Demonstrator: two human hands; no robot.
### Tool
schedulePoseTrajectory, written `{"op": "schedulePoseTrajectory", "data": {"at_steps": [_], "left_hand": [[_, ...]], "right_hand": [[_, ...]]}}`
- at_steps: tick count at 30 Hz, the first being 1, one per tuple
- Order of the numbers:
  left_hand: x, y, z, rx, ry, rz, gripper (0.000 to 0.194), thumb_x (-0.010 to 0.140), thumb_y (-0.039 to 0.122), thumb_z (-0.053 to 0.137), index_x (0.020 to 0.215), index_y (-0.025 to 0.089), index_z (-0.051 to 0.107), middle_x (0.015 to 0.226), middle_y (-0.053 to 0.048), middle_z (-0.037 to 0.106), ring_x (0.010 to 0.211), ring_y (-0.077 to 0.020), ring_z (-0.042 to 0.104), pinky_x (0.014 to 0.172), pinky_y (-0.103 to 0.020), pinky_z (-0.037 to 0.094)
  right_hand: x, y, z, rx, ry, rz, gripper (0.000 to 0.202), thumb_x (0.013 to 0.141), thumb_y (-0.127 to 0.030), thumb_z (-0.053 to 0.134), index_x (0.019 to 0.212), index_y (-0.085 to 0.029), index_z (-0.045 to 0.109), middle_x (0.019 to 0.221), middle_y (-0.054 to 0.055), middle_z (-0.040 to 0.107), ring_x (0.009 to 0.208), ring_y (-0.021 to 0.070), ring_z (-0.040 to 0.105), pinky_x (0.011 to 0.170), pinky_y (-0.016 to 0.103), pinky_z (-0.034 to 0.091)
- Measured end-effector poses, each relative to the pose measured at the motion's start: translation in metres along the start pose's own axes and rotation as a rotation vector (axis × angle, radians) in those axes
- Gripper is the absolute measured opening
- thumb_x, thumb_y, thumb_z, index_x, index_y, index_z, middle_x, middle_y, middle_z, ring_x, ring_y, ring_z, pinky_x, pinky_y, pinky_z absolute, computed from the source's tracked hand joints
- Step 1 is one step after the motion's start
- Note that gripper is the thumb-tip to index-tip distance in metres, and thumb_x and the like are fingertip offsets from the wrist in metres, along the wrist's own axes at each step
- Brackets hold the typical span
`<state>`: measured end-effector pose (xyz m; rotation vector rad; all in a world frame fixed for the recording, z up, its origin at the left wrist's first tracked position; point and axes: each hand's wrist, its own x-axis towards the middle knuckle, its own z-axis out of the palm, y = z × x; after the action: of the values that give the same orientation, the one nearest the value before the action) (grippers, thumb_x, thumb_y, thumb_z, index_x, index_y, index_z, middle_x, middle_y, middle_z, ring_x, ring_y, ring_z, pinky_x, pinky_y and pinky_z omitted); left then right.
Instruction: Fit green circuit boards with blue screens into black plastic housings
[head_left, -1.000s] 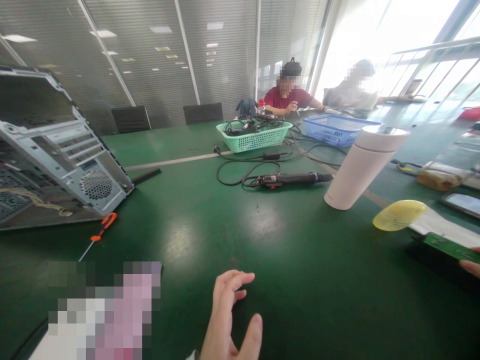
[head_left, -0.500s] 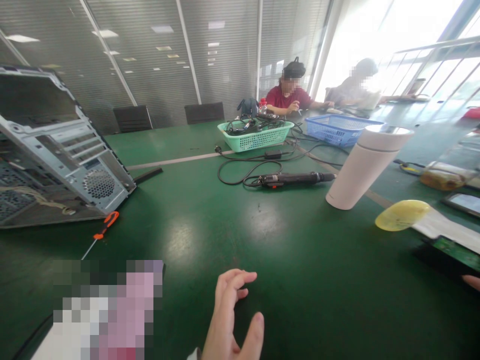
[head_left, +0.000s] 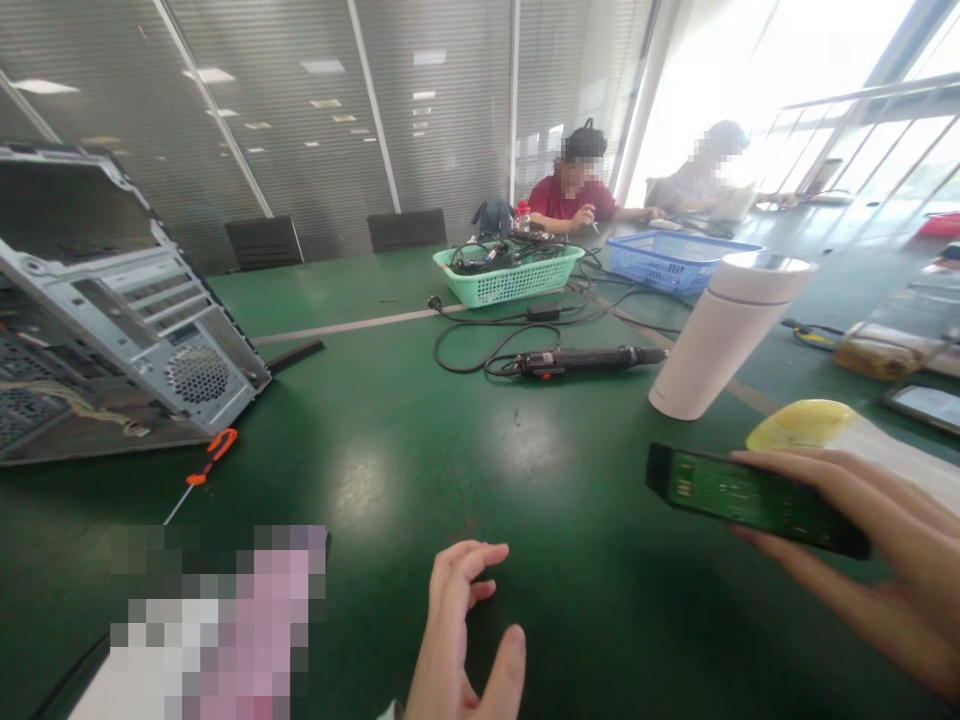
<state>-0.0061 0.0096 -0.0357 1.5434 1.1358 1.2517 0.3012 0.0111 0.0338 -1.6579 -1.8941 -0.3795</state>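
Note:
My left hand [head_left: 469,635] is at the bottom middle over the green table [head_left: 420,430]. Its fingers are slightly curled, thumb apart from them, with nothing between. On the right, my right hand [head_left: 892,540] grips a green circuit board in a black housing [head_left: 739,495] along its long edges, fingers above and thumb below. The board's green face is towards me, its left end tipped a little up. Behind my right hand lie a yellow, rounded object [head_left: 799,425] and some white material [head_left: 892,455], partly covered by the hand.
An opened computer case [head_left: 202,375] stands at left, an orange-handled screwdriver [head_left: 214,455] before it. A corded electric screwdriver [head_left: 585,360] lies beyond my hands, beside a white tumbler [head_left: 716,350]. Farther back are a green basket [head_left: 517,280] of cables, a blue basket [head_left: 660,270] and two people.
My right hand has come in from the right edge, carrying the circuit board leftward and up into fuller view. My left hand has barely moved.

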Motion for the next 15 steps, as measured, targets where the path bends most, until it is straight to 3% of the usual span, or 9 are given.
{"op": "schedulePoseTrajectory", "data": {"at_steps": [3,7,10,15], "left_hand": [[0.000,0.000,-0.001,-0.024,0.018,-0.010,0.046,0.090,0.011,0.044,0.132,0.028,0.048,0.133,-0.007,0.050,0.123,-0.0244,0.048,0.099,-0.040,0.046],[0.000,-0.003,-0.002,-0.038,-0.010,-0.015,0.051,0.089,0.010,0.045,0.137,0.026,0.047,0.139,-0.008,0.047,0.130,-0.0280,0.043,0.100,-0.042,0.047],[-0.001,-0.007,-0.002,-0.043,-0.035,0.016,0.057,0.088,0.011,0.044,0.143,0.029,0.043,0.148,-0.007,0.041,0.134,-0.0293,0.041,0.102,-0.043,0.045],[-0.001,-0.007,-0.002,-0.030,-0.030,0.026,0.060,0.088,0.013,0.045,0.146,0.029,0.041,0.153,-0.007,0.037,0.141,-0.0305,0.035,0.104,-0.044,0.045]], "right_hand": [[0.019,-0.048,0.011,0.042,-0.016,-0.273,0.035,0.104,-0.049,0.033,0.120,-0.025,0.053,0.112,0.008,0.060,0.094,0.0212,0.061,0.069,0.035,0.053],[0.028,-0.095,0.029,0.241,-0.051,-0.287,0.025,0.102,-0.026,0.037,0.122,-0.023,0.051,0.115,0.007,0.057,0.104,0.0204,0.057,0.081,0.033,0.052],[0.024,-0.109,0.043,0.398,-0.111,-0.231,0.022,0.101,-0.025,0.041,0.121,-0.023,0.049,0.112,0.006,0.058,0.101,0.0189,0.058,0.082,0.031,0.053],[0.014,-0.105,0.053,0.460,-0.177,-0.228,0.024,0.100,-0.029,0.051,0.123,-0.024,0.046,0.117,0.006,0.056,0.104,0.0182,0.057,0.087,0.030,0.053]]}}
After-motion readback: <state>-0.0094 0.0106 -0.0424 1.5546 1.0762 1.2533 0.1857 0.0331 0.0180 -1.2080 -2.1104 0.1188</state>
